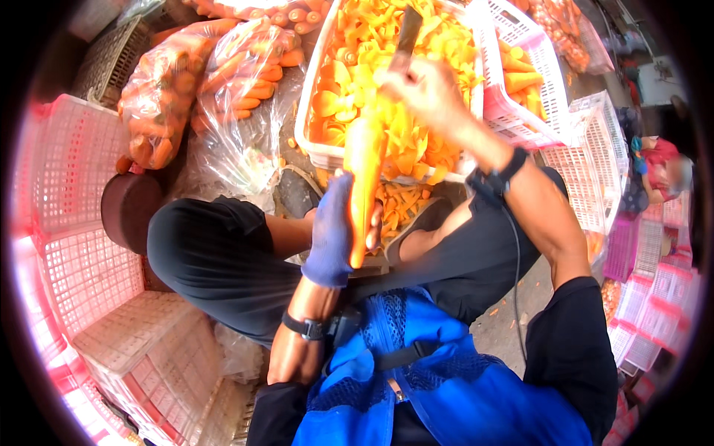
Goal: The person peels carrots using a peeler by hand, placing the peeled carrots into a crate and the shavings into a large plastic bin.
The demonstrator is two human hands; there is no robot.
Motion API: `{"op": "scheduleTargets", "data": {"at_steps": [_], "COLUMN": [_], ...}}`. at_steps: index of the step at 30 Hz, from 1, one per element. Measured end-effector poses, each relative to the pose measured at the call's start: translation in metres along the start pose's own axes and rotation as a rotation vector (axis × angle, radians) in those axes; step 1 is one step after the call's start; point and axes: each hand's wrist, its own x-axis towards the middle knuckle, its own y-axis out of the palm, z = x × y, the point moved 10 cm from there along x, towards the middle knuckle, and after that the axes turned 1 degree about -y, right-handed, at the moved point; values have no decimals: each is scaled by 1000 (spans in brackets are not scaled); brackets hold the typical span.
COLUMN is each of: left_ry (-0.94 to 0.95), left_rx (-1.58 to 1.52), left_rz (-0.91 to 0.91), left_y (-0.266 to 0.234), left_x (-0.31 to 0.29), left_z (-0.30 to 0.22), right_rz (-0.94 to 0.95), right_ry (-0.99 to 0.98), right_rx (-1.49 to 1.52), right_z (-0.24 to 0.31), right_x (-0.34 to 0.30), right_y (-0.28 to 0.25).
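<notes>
Lying in front of the seated person, a white tub (pixel 303 123) heaped with orange peelings (pixel 439 141) has a pink-and-white crate (pixel 529 125) of carrots (pixel 522 80) just beside it. Over the tub's near edge slants a large carrot (pixel 364 175), its lower part grasped by the gloved left hand (pixel 331 234), while the blurred right hand (pixel 430 91) is clenched around a dark tool (pixel 408 33) near the upper end, so peeling seems the step underway. The next stroke probably calls for a steady carrot, an unpeeled side turned toward the tool, and fingers clear of its path
</notes>
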Motion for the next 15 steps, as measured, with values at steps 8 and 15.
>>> {"op": "scheduleTargets", "data": {"at_steps": [8, 15], "left_ry": [15, -31], "left_rx": [-131, -100], "left_rz": [-59, 15], "left_y": [-17, -15], "left_x": [8, 11], "left_z": [-8, 7], "right_rz": [365, 483], "right_ry": [384, 408], "right_rx": [402, 474], "right_z": [30, 45], "right_x": [-43, -60], "right_y": [48, 69]}}
